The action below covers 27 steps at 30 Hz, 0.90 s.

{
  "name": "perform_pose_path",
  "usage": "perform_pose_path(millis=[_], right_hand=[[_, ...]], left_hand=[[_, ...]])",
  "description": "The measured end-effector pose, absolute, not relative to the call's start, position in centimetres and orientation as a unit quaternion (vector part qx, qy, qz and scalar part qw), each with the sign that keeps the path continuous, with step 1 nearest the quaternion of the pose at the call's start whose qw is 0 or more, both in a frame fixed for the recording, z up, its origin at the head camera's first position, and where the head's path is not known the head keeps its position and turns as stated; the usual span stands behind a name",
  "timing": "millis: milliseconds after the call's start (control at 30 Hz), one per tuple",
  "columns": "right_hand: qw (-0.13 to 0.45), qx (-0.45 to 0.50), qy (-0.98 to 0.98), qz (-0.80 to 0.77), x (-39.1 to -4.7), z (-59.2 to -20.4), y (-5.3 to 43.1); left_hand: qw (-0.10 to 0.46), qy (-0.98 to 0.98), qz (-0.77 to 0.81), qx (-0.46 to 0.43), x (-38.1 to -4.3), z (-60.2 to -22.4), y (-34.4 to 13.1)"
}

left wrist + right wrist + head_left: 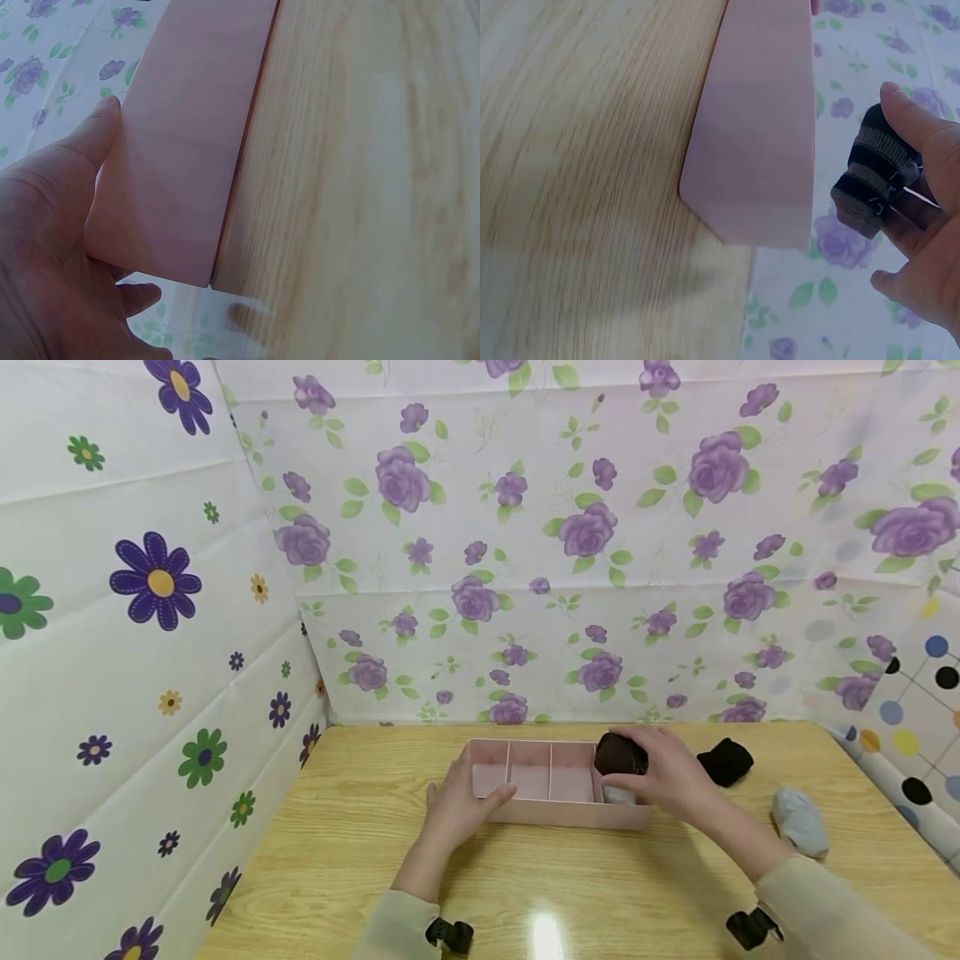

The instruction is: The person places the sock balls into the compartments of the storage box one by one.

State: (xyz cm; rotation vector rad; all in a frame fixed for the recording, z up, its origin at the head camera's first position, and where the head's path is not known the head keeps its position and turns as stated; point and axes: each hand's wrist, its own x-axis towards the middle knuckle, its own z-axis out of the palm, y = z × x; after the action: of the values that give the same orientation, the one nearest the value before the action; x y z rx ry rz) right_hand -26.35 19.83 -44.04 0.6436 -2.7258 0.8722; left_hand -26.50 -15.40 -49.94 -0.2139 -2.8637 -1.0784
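Note:
A long pink box (566, 812) with divided compartments lies across the table. My left hand (459, 806) grips its left end, thumb over the front rim; in the left wrist view the thumb (105, 124) touches the box edge. Above the rightmost compartment, my right hand (675, 777) holds a dark rolled sock (619, 755) between thumb and fingers. The right wrist view shows this striped sock (874, 169) in black and grey, raised over the box rim. Below it, a light grey bundle (618, 795) sits in that compartment, partly hidden by the hand.
To the right of the box lie a black rolled sock (725, 762) and a light grey rolled sock (800, 823) on the wooden table (360, 843). Flowered sheeting (525, 610) rises behind the table's back edge, and more sheeting hangs at both sides.

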Motion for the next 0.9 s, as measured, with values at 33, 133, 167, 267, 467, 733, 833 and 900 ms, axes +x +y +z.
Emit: perform_pose_path(millis=[33, 133, 167, 267, 467, 733, 833, 900], right_hand=[[0.103, 0.221, -0.923, 0.298, -26.5, -44.1, 19.6], [0.094, 0.226, -0.919, 0.309, -26.7, -44.2, 18.8], [0.091, 0.227, -0.918, 0.312, -26.7, -44.3, 18.6], [0.084, 0.227, -0.917, 0.319, -26.9, -44.5, 17.9], [0.076, 0.239, -0.909, 0.331, -27.3, -45.2, 16.5], [0.069, 0.251, -0.909, 0.327, -27.5, -45.7, 15.4], [0.069, 0.259, -0.908, 0.322, -27.6, -45.7, 15.2], [0.067, 0.261, -0.908, 0.321, -27.7, -45.7, 15.0]], left_hand=[[0.038, -0.933, -0.352, -0.070, -26.5, -50.0, -15.4], [0.038, -0.933, -0.352, -0.070, -26.6, -50.1, -15.4], [0.038, -0.933, -0.352, -0.069, -26.6, -50.1, -15.4], [0.039, -0.933, -0.351, -0.070, -26.6, -50.1, -15.4], [0.040, -0.934, -0.348, -0.068, -26.6, -50.1, -15.4], [0.041, -0.934, -0.348, -0.066, -26.5, -50.0, -15.3], [0.042, -0.935, -0.347, -0.066, -26.5, -50.0, -15.3], [0.042, -0.935, -0.345, -0.065, -26.6, -50.1, -15.4]])
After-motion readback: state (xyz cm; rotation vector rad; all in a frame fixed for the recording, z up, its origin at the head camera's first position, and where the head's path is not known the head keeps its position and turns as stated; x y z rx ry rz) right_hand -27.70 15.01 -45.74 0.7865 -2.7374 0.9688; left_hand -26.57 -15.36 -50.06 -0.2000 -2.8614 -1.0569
